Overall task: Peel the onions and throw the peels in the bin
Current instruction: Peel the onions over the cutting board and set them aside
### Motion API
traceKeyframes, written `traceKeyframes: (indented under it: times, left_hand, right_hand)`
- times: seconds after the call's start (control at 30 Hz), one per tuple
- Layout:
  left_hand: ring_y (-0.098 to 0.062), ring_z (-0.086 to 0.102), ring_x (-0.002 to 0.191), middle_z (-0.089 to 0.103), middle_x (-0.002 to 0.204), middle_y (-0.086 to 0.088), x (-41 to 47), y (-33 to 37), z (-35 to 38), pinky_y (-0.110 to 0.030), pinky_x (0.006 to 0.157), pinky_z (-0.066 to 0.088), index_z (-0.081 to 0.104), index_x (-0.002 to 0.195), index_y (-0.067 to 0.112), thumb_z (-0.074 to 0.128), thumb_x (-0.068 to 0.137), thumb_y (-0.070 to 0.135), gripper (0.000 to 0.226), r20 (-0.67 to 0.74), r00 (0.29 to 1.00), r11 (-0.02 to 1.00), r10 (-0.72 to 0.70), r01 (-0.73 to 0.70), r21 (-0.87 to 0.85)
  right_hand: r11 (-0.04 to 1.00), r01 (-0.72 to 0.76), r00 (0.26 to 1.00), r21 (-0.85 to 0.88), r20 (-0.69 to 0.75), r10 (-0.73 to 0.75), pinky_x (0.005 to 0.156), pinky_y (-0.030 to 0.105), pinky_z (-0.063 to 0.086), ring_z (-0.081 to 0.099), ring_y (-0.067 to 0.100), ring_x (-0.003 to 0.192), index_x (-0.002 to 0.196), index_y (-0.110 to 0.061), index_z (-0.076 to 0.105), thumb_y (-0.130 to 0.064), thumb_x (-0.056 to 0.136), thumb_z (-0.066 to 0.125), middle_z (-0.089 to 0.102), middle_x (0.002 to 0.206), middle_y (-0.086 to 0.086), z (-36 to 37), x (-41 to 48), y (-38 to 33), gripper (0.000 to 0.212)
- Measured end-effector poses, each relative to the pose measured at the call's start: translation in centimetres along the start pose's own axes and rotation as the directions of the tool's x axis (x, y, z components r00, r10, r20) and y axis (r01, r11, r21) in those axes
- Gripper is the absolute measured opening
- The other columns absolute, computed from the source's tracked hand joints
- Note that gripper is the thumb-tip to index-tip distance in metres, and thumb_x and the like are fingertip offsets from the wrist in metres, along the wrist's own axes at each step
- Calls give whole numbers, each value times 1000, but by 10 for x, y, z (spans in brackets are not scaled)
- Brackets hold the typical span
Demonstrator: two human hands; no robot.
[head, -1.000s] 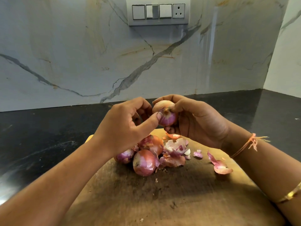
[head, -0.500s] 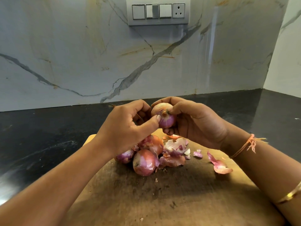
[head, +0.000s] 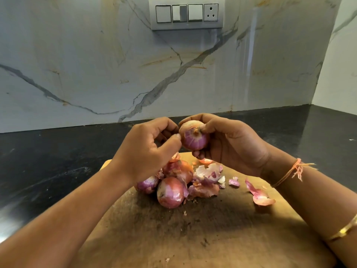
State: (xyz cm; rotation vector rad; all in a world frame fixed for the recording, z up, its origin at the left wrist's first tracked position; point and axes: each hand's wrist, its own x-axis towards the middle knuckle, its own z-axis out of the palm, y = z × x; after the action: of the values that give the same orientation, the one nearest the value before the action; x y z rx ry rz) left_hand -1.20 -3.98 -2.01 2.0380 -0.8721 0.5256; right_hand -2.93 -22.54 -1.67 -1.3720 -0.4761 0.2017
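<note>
My right hand point(head: 231, 146) grips a purple onion point(head: 194, 139) above the far end of the wooden cutting board point(head: 193, 238). My left hand point(head: 146, 151) is beside it, fingers curled, thumb tip touching the onion's left side. Whether it pinches a bit of skin I cannot tell. Below the hands, three onions point(head: 170, 192) lie together on the board, one partly hidden by my left hand. Loose peels point(head: 209, 175) lie next to them, and another peel point(head: 259, 196) lies further right. No bin is in view.
The board sits on a black countertop point(head: 48, 161) that runs to a marble wall point(head: 96, 64). A switch panel with a socket point(head: 186, 13) is mounted on the wall. The counter turns a corner at the right.
My left thumb has slid off the onion's front to its left side, uncovering more of the onion. The onion has turned slightly in my right hand.
</note>
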Motion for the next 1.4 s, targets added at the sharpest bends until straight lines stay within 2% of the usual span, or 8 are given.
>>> traceKeyframes:
  times: [0.07,0.2,0.37,0.53,0.7,0.87,1.2,1.4]
  left_hand:
    - [-7,60,62,65,69,10,0,1,0,-16,54,46,64,81,26,53,73,53,31,35,999,1000,1,0,-12]
    - [-4,57,61,63,69,12,0,-1,1,-11,53,41,64,79,26,51,73,51,29,21,1000,999,16,-16,33]
    - [-7,58,63,63,70,11,0,-1,0,-16,55,44,64,80,26,49,74,48,27,26,1000,998,11,-12,61]
    - [-25,59,57,64,67,7,1,-3,1,-43,53,49,64,76,24,52,78,26,12,-70,997,993,22,-14,114]
    - [-19,57,57,63,64,4,0,0,2,-38,52,49,64,76,23,51,78,28,14,-79,997,996,4,2,84]
    - [-11,59,59,62,67,11,0,2,0,-23,49,46,58,74,26,46,76,50,27,-76,996,991,47,-36,133]
    - [-13,55,59,58,64,7,0,1,2,-39,51,50,58,74,21,52,78,31,12,-81,989,964,120,-96,249]
    - [-14,53,57,56,61,7,2,-4,0,-35,51,49,56,71,19,52,77,27,11,-116,987,947,113,-72,313]
  right_hand:
    - [1000,7,1000,3,2,-7,60,26,46,56,24,80,113,-4,57,-16,73,45,62,99,13,-1,0,0,43]
    - [1000,7,1000,-12,11,-7,60,26,48,58,21,79,113,-4,57,-17,73,46,61,103,14,-1,0,1,44]
    - [1000,3,1000,-30,0,-3,59,26,47,58,18,74,113,-5,57,-17,72,46,61,102,14,-1,1,1,44]
    - [1000,-7,1000,6,17,7,62,28,45,55,23,73,113,-4,58,-17,73,46,62,98,16,1,1,2,44]
    - [1000,10,1000,-15,-22,-10,57,24,46,56,20,68,111,-7,56,-18,72,46,61,98,16,0,1,0,42]
    - [995,18,997,-98,-76,-25,62,26,47,56,23,77,107,-13,55,-20,70,50,57,108,16,0,1,-1,38]
    - [981,-9,999,-195,-53,-1,62,27,48,59,21,73,113,-11,52,-22,73,53,61,103,17,1,1,1,42]
    - [996,18,998,-82,-58,-22,60,25,47,57,22,74,107,-10,61,-21,72,48,63,96,13,-2,-1,-3,39]
